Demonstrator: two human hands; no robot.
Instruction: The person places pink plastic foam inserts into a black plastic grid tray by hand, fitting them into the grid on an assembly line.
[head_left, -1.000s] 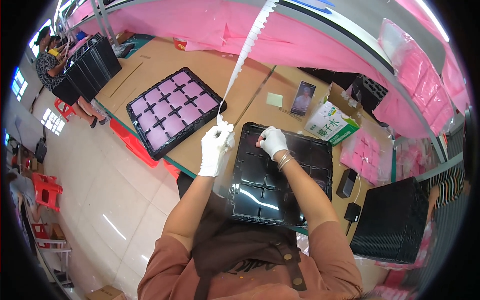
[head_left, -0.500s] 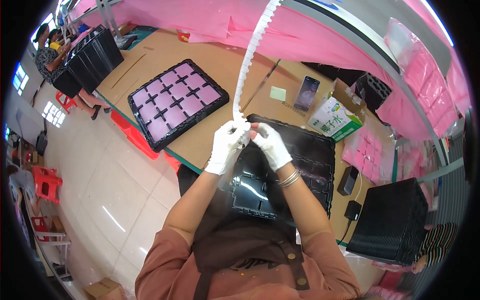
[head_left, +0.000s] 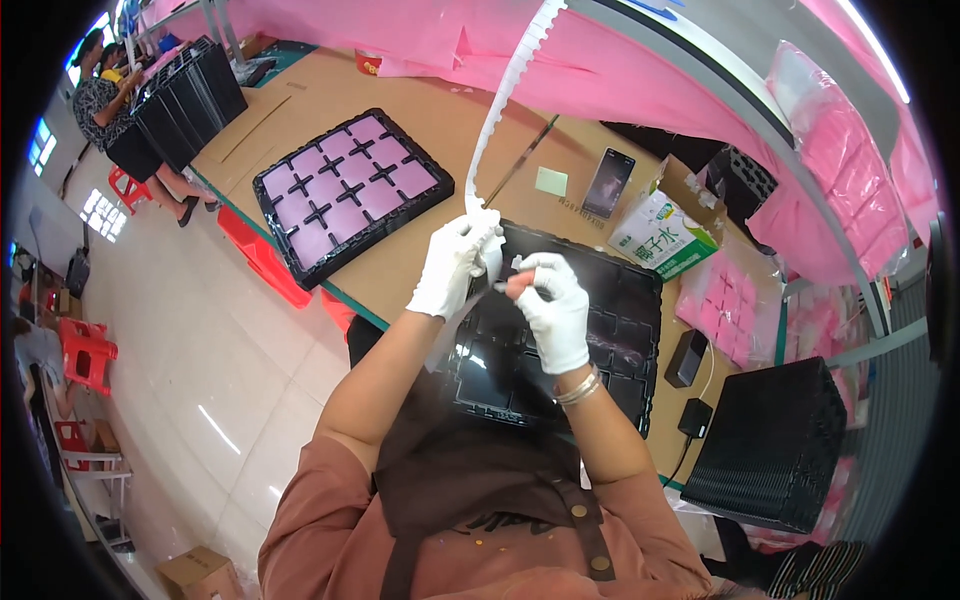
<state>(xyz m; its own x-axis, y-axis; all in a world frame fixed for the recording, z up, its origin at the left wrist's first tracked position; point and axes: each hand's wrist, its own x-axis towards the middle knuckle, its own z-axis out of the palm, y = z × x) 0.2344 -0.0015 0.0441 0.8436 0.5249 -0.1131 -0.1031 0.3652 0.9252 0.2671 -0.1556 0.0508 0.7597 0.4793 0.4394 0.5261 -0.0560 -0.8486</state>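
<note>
Clock directions here run from the midpoint between the two hands. The left hand, in a white glove, is pinched tight on the lower end of a long white strip with a toothed edge, which rises toward 12 o'clock. A thin translucent ribbon hangs below that hand toward 7 o'clock.

The change is at the right hand, in a white glove with bare fingertips. Half a second ago it meets the left at the strip's end; now it is drawn off toward 4 o'clock, with a gap between the two. Its thumb and forefinger are nearly together, and a small pale bit shows at their tips, apparently gripped; its shape is too small to tell. In the work in hand, this suggests a piece has come free of the strip, leaving the right hand clear of it while the left keeps the strip.

Below both hands, mostly toward 5 o'clock, lies the glossy black plastic tray with moulded compartments; neither hand appears to be pressing on it. Toward 10 o'clock, well apart, a second black plastic tray holds square pink pads between black crosses. A tall stack of thin black trays stands toward 4 o'clock.
</note>
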